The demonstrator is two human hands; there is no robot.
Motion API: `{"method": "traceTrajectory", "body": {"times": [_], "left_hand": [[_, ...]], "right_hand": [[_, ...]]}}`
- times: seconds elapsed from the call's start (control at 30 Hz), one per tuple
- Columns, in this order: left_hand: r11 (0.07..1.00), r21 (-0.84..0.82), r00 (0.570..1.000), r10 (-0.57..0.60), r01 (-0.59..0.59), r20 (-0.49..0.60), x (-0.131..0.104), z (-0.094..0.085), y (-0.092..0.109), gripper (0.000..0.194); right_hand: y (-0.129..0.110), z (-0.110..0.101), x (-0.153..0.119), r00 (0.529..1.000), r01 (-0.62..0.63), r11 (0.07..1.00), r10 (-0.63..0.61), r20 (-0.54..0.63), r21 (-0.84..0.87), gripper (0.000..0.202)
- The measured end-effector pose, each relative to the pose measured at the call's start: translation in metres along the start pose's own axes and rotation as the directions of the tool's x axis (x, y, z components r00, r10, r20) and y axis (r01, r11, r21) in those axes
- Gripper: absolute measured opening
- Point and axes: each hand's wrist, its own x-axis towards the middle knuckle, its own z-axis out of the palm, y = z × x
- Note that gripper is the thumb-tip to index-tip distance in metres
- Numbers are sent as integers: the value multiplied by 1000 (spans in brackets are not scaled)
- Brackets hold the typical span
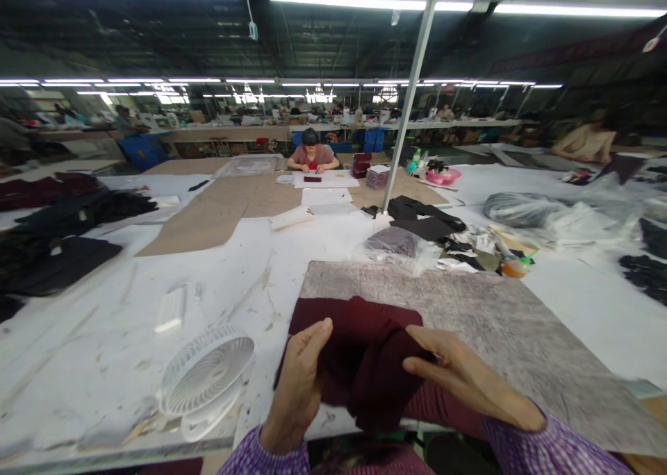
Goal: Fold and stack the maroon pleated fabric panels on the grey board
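Long white worktable [104,364], scuffed and stained, inside a big workshop under rows of strip lights. Grey mottled board [495,322] laid on it at the near edge. Small round white plastic fan [206,374] lying face-up to the left. Clear plastic bag [399,246] and black fabric pieces [424,218] farther back; another person seated at the far end [311,154].

Dark maroon knitted cloth piece [359,357] at the near edge, partly on the board, bunched, long axis roughly left to right, loose end hanging toward the wearer. Left hand [299,385] pinched shut on its left edge; right hand [458,378] closed on the right side, fingers over the fabric.
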Motion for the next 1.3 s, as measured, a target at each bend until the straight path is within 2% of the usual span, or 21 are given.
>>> {"method": "traceTrajectory", "body": {"times": [0.07, 0.17, 0.3, 0.37, 0.47, 0.57, 0.67, 0.83, 0.93, 1.0, 1.07, 1.13, 1.2, 1.3], "left_hand": [[997, -36, 997, 64, -66, -52, 4, -7, 5, 19], [987, 40, 980, 161, -157, -121, 11, -15, 5, 21], [968, 198, 981, 175, -157, -79, 11, -11, -14, 21], [963, 239, 990, 137, -129, -20, 7, -2, -24, 26], [977, 203, 996, 56, -70, 73, -1, 11, -30, 30], [987, 156, 992, 6, -26, 127, -5, 18, -26, 32], [986, 165, 991, -18, -5, 134, -5, 18, -22, 34], [989, 137, 994, -64, 51, 91, -3, 15, -24, 34], [992, 1, 988, -122, 123, 97, -4, 13, -22, 42], [977, -120, 973, -153, 175, 170, -5, 9, -19, 54], [960, -205, 951, -128, 190, 280, -6, 3, -18, 64], [968, -211, 936, -53, 133, 347, -6, -2, -21, 64], [991, -126, 944, 9, 35, 329, -5, -5, -27, 66], [999, -20, 981, 54, -51, 189, -1, -3, -42, 53]], "right_hand": [[3, -6, -5, 1000, -12, 999, 12, 0, -51, 19], [-2, -17, -12, 997, 10, 998, -5, 73, -59, 16], [-22, -22, -10, 974, 95, 995, -89, 210, -15, 12], [-27, -21, -5, 980, 104, 994, -99, 172, -22, 9], [-24, -18, 4, 994, 109, 991, -108, 24, -82, 8], [-16, -18, 9, 992, 123, 988, -122, 19, -90, 14], [-9, -17, 10, 994, 101, 992, -99, 37, -69, 12], [-4, -12, 9, 997, 32, 996, -37, -61, -83, 13], [-6, -10, 13, 1000, -17, 999, 18, -14, 32, 14], [-9, -9, 16, 999, -41, 984, 35, 36, 174, 16], [-11, -9, 18, 996, -72, 954, 54, 72, 290, 18], [-13, -9, 20, 993, -107, 927, 81, 85, 358, 21], [-13, -8, 21, 991, -130, 910, 104, 87, 394, 24], [-9, -3, 23, 992, -121, 907, 100, 72, 404, 22]]}}
